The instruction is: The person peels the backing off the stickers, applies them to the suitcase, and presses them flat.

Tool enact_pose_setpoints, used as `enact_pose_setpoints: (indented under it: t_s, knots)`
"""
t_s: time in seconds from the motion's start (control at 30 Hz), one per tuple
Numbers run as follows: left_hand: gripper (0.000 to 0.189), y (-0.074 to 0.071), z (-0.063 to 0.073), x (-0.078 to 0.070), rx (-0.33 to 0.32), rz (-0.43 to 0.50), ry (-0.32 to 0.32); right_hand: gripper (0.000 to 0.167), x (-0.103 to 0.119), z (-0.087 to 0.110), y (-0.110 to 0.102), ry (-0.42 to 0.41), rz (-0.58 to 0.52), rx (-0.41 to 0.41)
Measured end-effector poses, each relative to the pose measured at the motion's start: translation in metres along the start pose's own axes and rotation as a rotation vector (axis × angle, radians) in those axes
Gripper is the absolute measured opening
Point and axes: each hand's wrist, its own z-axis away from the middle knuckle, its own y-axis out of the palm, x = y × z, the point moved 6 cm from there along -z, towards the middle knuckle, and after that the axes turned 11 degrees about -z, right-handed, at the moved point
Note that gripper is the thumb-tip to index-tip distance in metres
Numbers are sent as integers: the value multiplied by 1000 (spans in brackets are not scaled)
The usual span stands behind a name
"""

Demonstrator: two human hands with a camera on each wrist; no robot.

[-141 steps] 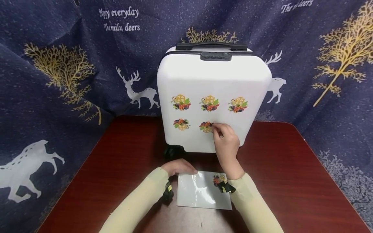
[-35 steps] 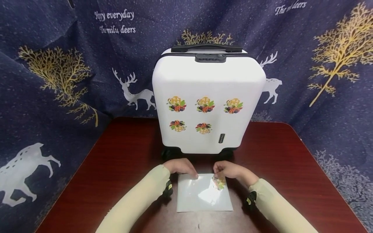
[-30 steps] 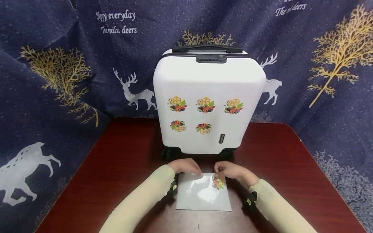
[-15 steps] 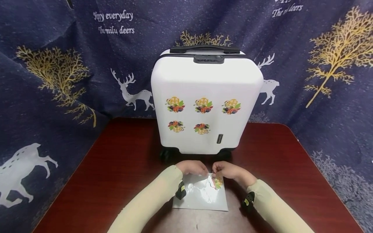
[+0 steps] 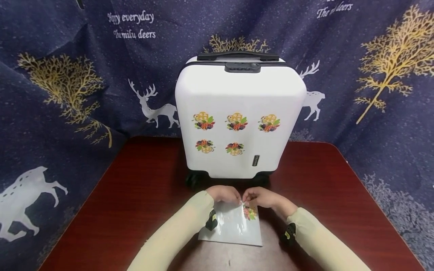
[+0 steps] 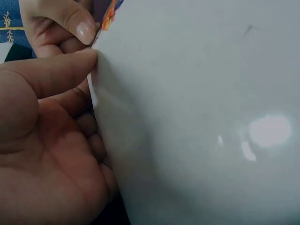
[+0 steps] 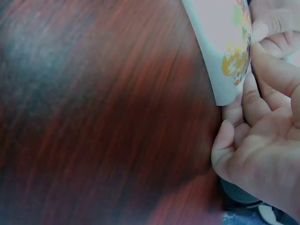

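Observation:
A glossy white sticker sheet (image 5: 234, 231) lies low before me, its far edge bent up. One fruit-printed sticker (image 5: 251, 213) shows near its right corner. My left hand (image 5: 224, 194) pinches the far edge between thumb and fingers, as the left wrist view shows on the sheet (image 6: 197, 93). Right beside it, my right hand (image 5: 268, 198) pinches the same edge by the sticker, thumb close to the left thumb. The right wrist view shows the curled corner with the sticker (image 7: 234, 63); whether the sticker is lifting off, I cannot tell.
A white suitcase (image 5: 240, 88) stands behind the hands, bearing three stickers above and two upside-down ones below. Right of these is a small black label (image 5: 255, 160). The red-brown table (image 5: 142, 180) meets a dark blue curtain (image 5: 112, 75) at the back.
My right hand has come down from the lower middle sticker on the suitcase to the sheet. The left hand has slid right along the edge until the two nearly meet; the sheet has turned slightly.

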Motion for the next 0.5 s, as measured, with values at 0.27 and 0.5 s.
enact_pose_setpoints:
  t_s: [0.27,0.5]
  knots:
    - [20,-2,1,3,45,41,18,7,11,2,2,-115,137,-93]
    - [31,-2,2,5,76,108,28,5,19,10,3,-206,192,-169]
